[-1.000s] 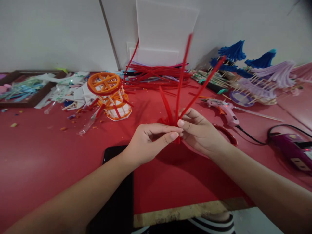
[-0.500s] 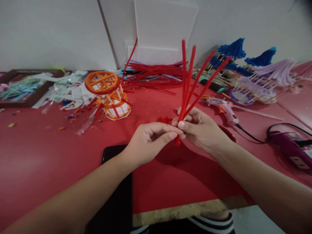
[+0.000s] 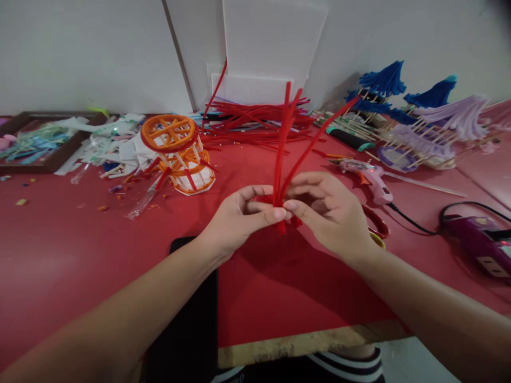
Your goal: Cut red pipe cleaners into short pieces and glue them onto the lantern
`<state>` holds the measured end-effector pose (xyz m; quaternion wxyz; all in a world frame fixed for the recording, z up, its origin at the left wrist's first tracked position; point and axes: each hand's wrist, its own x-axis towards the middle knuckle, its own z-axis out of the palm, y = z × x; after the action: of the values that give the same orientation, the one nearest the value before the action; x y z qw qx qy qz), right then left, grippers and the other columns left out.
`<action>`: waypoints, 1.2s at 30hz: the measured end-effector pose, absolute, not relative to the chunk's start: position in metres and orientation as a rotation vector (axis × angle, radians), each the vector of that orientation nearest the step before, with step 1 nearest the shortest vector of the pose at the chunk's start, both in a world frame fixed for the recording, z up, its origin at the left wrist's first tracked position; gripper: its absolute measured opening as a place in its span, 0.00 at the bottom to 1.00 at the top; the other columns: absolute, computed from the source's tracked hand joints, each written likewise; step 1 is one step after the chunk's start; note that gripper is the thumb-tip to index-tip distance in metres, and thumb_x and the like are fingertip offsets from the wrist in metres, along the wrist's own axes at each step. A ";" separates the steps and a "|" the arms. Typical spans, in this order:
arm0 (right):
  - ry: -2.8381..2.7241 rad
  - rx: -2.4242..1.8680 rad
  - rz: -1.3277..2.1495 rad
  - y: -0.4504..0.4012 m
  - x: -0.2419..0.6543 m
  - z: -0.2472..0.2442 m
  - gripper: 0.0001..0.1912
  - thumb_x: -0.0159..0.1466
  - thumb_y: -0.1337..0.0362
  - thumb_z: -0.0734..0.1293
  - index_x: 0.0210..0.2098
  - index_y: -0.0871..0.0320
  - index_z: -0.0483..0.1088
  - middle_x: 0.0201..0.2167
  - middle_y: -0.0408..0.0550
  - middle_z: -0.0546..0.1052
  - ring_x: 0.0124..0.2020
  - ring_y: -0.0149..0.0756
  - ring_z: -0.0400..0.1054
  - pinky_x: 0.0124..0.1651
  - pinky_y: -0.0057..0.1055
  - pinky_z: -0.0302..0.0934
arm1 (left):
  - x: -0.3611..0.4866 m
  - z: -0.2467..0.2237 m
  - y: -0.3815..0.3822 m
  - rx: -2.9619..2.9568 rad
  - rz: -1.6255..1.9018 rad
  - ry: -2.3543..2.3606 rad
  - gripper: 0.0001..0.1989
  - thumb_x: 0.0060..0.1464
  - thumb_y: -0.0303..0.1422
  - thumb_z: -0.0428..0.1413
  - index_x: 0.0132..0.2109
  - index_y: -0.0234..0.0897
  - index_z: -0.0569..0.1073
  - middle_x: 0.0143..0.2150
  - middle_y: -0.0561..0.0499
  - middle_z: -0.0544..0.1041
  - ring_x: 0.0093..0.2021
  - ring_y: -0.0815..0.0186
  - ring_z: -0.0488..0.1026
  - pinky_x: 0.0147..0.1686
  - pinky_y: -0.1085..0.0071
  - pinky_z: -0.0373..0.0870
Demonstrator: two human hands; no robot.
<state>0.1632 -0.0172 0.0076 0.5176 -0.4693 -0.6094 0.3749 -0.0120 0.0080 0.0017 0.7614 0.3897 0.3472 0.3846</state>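
Several red pipe cleaners (image 3: 282, 143) stand upright between my two hands, over the middle of the red table. My left hand (image 3: 247, 218) pinches them near their lower ends with thumb and fingers. My right hand (image 3: 329, 213) is closed at the same spot, thumb and fingertips on a pipe cleaner that leans out to the right. Short lower ends poke out below the fingers. Some more red pieces lie behind the hands, mostly hidden by them.
An orange pipe-cleaner tower (image 3: 171, 151) stands left, a pile of red pipe cleaners (image 3: 255, 119) behind. Right are a pink glue gun (image 3: 373, 181), a purple device (image 3: 481, 239) with a black cord, and blue and lilac roof models (image 3: 443, 125). A black flat object (image 3: 186, 324) lies at front left.
The fanned pipe cleaners have been split: most are now gathered upright at my left fingers, while one leans right from my right hand. My hands have shifted slightly left.
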 end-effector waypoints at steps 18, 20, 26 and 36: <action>-1.298 -0.978 1.277 -0.022 0.150 0.003 0.10 0.54 0.61 0.77 0.29 0.56 0.72 0.24 0.42 0.79 0.26 0.31 0.74 0.33 0.30 0.71 | -0.011 0.005 0.010 0.754 0.907 0.661 0.19 0.35 0.35 0.73 0.27 0.35 0.70 0.25 0.56 0.81 0.22 0.74 0.74 0.27 0.76 0.75; -1.264 -0.959 1.318 -0.021 0.149 0.002 0.11 0.53 0.61 0.77 0.28 0.56 0.72 0.23 0.40 0.78 0.25 0.30 0.73 0.32 0.29 0.71 | -0.010 0.005 0.009 0.787 0.923 0.665 0.19 0.35 0.36 0.73 0.27 0.36 0.70 0.26 0.54 0.81 0.23 0.71 0.75 0.28 0.74 0.76; -1.200 -1.071 1.359 -0.015 0.152 -0.005 0.10 0.53 0.61 0.77 0.31 0.58 0.75 0.24 0.41 0.78 0.23 0.28 0.71 0.31 0.30 0.69 | -0.011 0.000 0.007 1.094 1.054 0.844 0.12 0.47 0.40 0.67 0.30 0.36 0.77 0.28 0.52 0.80 0.27 0.70 0.75 0.34 0.71 0.77; -1.072 -1.063 1.296 -0.004 0.166 -0.008 0.11 0.52 0.59 0.77 0.29 0.55 0.74 0.22 0.38 0.73 0.25 0.26 0.67 0.32 0.28 0.63 | -0.012 -0.010 0.008 1.241 1.437 1.202 0.23 0.66 0.48 0.42 0.52 0.40 0.74 0.58 0.45 0.75 0.60 0.61 0.68 0.63 0.64 0.58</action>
<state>0.1662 -0.0040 -0.0084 0.5447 -0.4480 -0.4517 0.5464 -0.0120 0.0082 -0.0100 0.4323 0.4980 0.4822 0.5767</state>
